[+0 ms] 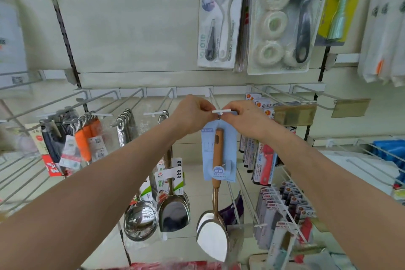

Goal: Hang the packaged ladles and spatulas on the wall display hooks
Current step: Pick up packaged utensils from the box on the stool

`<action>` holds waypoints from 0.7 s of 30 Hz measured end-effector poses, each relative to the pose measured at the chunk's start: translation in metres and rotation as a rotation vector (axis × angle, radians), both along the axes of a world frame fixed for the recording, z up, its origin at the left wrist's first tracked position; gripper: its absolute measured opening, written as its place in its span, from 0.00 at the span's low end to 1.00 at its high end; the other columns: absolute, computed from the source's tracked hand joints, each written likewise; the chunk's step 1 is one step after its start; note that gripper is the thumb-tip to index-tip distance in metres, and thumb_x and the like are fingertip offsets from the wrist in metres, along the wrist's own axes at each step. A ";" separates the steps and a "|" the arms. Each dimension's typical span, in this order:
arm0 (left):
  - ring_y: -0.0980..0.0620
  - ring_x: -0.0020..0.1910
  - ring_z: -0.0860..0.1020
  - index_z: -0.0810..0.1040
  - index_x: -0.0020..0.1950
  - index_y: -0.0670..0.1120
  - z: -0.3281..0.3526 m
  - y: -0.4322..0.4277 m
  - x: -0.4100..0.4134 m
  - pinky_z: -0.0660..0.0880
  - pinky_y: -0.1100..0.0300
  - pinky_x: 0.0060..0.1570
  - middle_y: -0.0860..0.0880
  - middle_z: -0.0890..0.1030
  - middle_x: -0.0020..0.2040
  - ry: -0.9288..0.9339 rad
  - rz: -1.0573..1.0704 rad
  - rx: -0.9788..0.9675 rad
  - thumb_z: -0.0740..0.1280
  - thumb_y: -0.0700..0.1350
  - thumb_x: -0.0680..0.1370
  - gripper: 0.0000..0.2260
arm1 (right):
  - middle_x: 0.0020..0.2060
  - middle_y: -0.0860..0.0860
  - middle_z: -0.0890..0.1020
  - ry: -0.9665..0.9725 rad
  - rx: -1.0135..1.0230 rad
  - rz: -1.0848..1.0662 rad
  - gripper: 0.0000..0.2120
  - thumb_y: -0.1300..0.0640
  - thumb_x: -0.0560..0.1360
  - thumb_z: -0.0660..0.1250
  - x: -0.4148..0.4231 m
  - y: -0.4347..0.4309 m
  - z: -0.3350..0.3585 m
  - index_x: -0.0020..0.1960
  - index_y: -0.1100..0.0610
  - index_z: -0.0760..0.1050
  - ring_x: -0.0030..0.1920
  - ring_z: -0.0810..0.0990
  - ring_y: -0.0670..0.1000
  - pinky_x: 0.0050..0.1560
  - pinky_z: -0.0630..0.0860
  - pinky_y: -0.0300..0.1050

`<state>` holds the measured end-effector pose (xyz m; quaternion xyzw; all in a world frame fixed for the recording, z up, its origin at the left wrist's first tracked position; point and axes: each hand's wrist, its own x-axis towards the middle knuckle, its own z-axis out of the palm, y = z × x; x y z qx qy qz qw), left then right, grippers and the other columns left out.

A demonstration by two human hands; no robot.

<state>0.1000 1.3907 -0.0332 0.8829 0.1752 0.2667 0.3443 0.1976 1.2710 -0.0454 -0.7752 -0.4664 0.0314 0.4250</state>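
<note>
Item: packaged spatula (217, 153), wooden handle, steel blade wrapped in white, hanging upright at centre from the tip of a wall hook (221, 111); blue card (229, 151) backing the handle, its top edge sitting just under the hook's white cross-bar. Left hand (192, 114): reaching in from the left, thumb and forefinger drawn together and pinching the left end of the cross-bar, other fingers curling. Right hand (243, 118): reaching in from the right, fingertips closing together on the top of the card beside the bar's right end; the two hands nearly touching. Whether the card's hole is already threading onto the hook is hidden by the fingers. Stock hanging to the left: steel turner (174, 212) just beside the spatula; ladle (141, 219) left of that; orange-handled tools (84, 140) further left. Stock hanging to the right: red peelers (265, 160) near the right forearm; carded packs (282, 204) lying lower and nearer. Upper row, far: brush pack (219, 17); sponge pack (282, 17) to its right, touching it; yellow pack (341, 2) further right. Two clear tag holders (294, 114) sitting on hook ends right of the hands.
</note>
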 end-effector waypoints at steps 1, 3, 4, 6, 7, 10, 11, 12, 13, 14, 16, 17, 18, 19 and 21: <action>0.53 0.38 0.73 0.83 0.47 0.42 0.001 0.001 0.002 0.69 0.65 0.35 0.46 0.79 0.40 0.000 0.004 0.008 0.71 0.43 0.75 0.05 | 0.33 0.51 0.74 -0.005 -0.007 -0.005 0.07 0.56 0.79 0.62 0.001 0.000 0.000 0.46 0.54 0.78 0.33 0.69 0.48 0.32 0.65 0.39; 0.54 0.37 0.73 0.83 0.48 0.42 -0.001 0.004 0.005 0.69 0.64 0.34 0.47 0.78 0.38 0.024 0.021 0.047 0.70 0.42 0.76 0.05 | 0.33 0.53 0.73 -0.031 -0.041 -0.031 0.08 0.59 0.78 0.61 0.005 0.003 -0.002 0.45 0.58 0.78 0.32 0.68 0.49 0.31 0.64 0.40; 0.54 0.34 0.72 0.82 0.47 0.42 -0.003 0.004 0.007 0.68 0.64 0.33 0.48 0.77 0.36 0.045 0.032 0.088 0.69 0.42 0.76 0.05 | 0.32 0.53 0.72 -0.050 -0.057 -0.053 0.08 0.60 0.78 0.61 0.006 0.004 -0.004 0.42 0.58 0.77 0.32 0.68 0.50 0.32 0.64 0.41; 0.52 0.33 0.72 0.79 0.43 0.44 -0.008 0.006 0.008 0.67 0.61 0.33 0.51 0.73 0.32 0.083 0.064 0.206 0.68 0.42 0.76 0.03 | 0.29 0.52 0.71 -0.095 -0.061 -0.093 0.12 0.61 0.76 0.62 0.007 0.007 -0.009 0.35 0.54 0.72 0.31 0.69 0.51 0.33 0.65 0.44; 0.50 0.36 0.72 0.77 0.41 0.46 -0.010 0.006 0.009 0.67 0.60 0.37 0.51 0.73 0.33 0.104 0.092 0.288 0.67 0.42 0.75 0.04 | 0.29 0.51 0.70 -0.135 -0.059 -0.111 0.12 0.61 0.76 0.63 0.008 0.008 -0.011 0.33 0.54 0.70 0.32 0.69 0.52 0.34 0.65 0.45; 0.45 0.45 0.75 0.73 0.41 0.49 -0.014 0.002 0.011 0.66 0.55 0.49 0.49 0.76 0.40 0.162 0.187 0.536 0.65 0.44 0.75 0.03 | 0.29 0.51 0.71 -0.290 -0.084 -0.155 0.10 0.59 0.75 0.64 0.008 0.011 -0.014 0.35 0.57 0.71 0.35 0.73 0.55 0.34 0.66 0.46; 0.45 0.48 0.76 0.73 0.42 0.49 -0.015 0.002 0.012 0.65 0.55 0.52 0.48 0.77 0.43 0.169 0.203 0.584 0.64 0.45 0.76 0.03 | 0.30 0.51 0.71 -0.324 -0.086 -0.158 0.10 0.59 0.76 0.64 0.008 0.013 -0.015 0.36 0.58 0.71 0.36 0.73 0.55 0.34 0.66 0.46; 0.44 0.50 0.76 0.73 0.42 0.49 -0.015 0.002 0.013 0.64 0.54 0.53 0.47 0.78 0.45 0.171 0.211 0.619 0.64 0.45 0.76 0.03 | 0.31 0.52 0.72 -0.349 -0.091 -0.160 0.09 0.58 0.76 0.63 0.009 0.014 -0.015 0.37 0.58 0.72 0.37 0.74 0.56 0.35 0.66 0.46; 0.44 0.51 0.76 0.72 0.42 0.49 -0.016 0.002 0.015 0.64 0.54 0.55 0.47 0.79 0.45 0.178 0.218 0.642 0.64 0.45 0.76 0.04 | 0.33 0.53 0.72 -0.374 -0.095 -0.163 0.09 0.58 0.77 0.63 0.009 0.016 -0.016 0.38 0.58 0.72 0.39 0.74 0.56 0.36 0.67 0.47; 0.44 0.51 0.76 0.72 0.42 0.49 -0.017 0.002 0.016 0.63 0.54 0.55 0.48 0.78 0.44 0.189 0.224 0.656 0.64 0.46 0.77 0.04 | 0.36 0.53 0.72 -0.394 -0.099 -0.169 0.09 0.58 0.78 0.63 0.009 0.017 -0.017 0.40 0.58 0.71 0.39 0.73 0.55 0.35 0.66 0.46; 0.44 0.52 0.76 0.71 0.42 0.48 -0.017 0.003 0.017 0.63 0.53 0.56 0.49 0.76 0.43 0.214 0.232 0.663 0.64 0.46 0.77 0.05 | 0.38 0.53 0.71 -0.414 -0.103 -0.170 0.08 0.58 0.78 0.62 0.010 0.019 -0.017 0.41 0.58 0.70 0.40 0.71 0.54 0.34 0.63 0.46; 0.44 0.52 0.76 0.71 0.42 0.48 -0.017 0.003 0.018 0.63 0.53 0.57 0.49 0.75 0.42 0.226 0.234 0.662 0.64 0.46 0.77 0.05 | 0.38 0.53 0.71 -0.420 -0.106 -0.168 0.08 0.58 0.79 0.62 0.011 0.020 -0.018 0.41 0.57 0.69 0.40 0.70 0.53 0.35 0.62 0.45; 0.44 0.52 0.76 0.72 0.42 0.48 -0.017 0.003 0.019 0.63 0.53 0.57 0.49 0.74 0.42 0.235 0.235 0.655 0.64 0.45 0.77 0.04 | 0.39 0.53 0.71 -0.424 -0.111 -0.166 0.08 0.58 0.79 0.61 0.012 0.021 -0.018 0.41 0.57 0.69 0.41 0.70 0.53 0.38 0.63 0.44; 0.44 0.52 0.76 0.72 0.42 0.48 -0.017 0.003 0.019 0.64 0.53 0.58 0.49 0.73 0.42 0.242 0.235 0.644 0.64 0.45 0.77 0.04 | 0.40 0.53 0.71 -0.425 -0.117 -0.166 0.08 0.58 0.79 0.61 0.013 0.022 -0.019 0.41 0.57 0.69 0.42 0.71 0.53 0.39 0.63 0.44; 0.44 0.52 0.76 0.73 0.42 0.48 -0.017 0.003 0.021 0.64 0.53 0.58 0.48 0.75 0.43 0.247 0.240 0.621 0.64 0.45 0.76 0.04 | 0.40 0.53 0.71 -0.424 -0.128 -0.168 0.08 0.58 0.79 0.61 0.014 0.024 -0.019 0.41 0.56 0.69 0.42 0.71 0.54 0.40 0.63 0.44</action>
